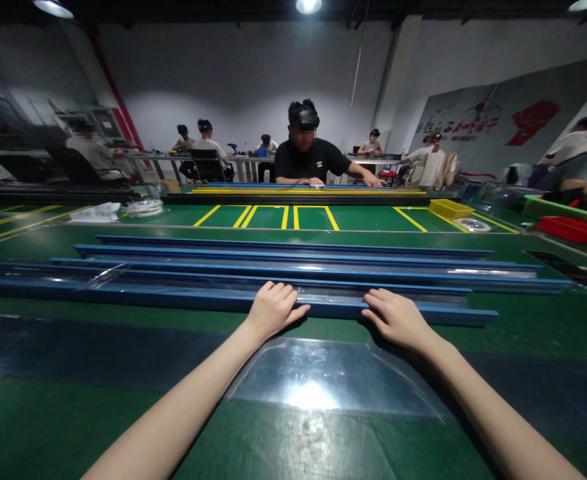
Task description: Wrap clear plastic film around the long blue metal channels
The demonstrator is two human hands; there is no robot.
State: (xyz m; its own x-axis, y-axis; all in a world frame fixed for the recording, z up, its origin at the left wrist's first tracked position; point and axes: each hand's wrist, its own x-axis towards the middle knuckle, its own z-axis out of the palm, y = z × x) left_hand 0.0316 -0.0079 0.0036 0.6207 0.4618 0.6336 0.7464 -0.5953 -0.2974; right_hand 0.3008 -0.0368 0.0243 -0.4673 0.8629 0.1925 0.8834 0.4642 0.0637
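The long blue channel-shaped profile (333,311), apparently plastic, lies crosswise on the green tabletop (98,417), nearest the person; its right end is visible, its left end runs out of view. The left hand (273,310) rests over the near wall, fingers curled together and thumb extended apart toward the right. The right hand (396,317) curves its fingers over the same wall, thumb set apart below them; whether either hand pinches the wall firmly cannot be told. The profile is judged stiff in section and light for its length, but liable to flex over its span; its smooth walls may slide under the fingers. Hold the near wall at two well-separated points, as the hands are placed. Treat the thin upper edges as possibly sharp. The clear plastic sheet (318,377) between the forearms appears thin, slippery and easily creased; lift it by its borders. Further blue channels (293,249) lie close behind and limit travel away from the body. Toward the body, green surface and sheet allow sliding. At the right, mind the flat black slab (570,269) beyond the channel ends.
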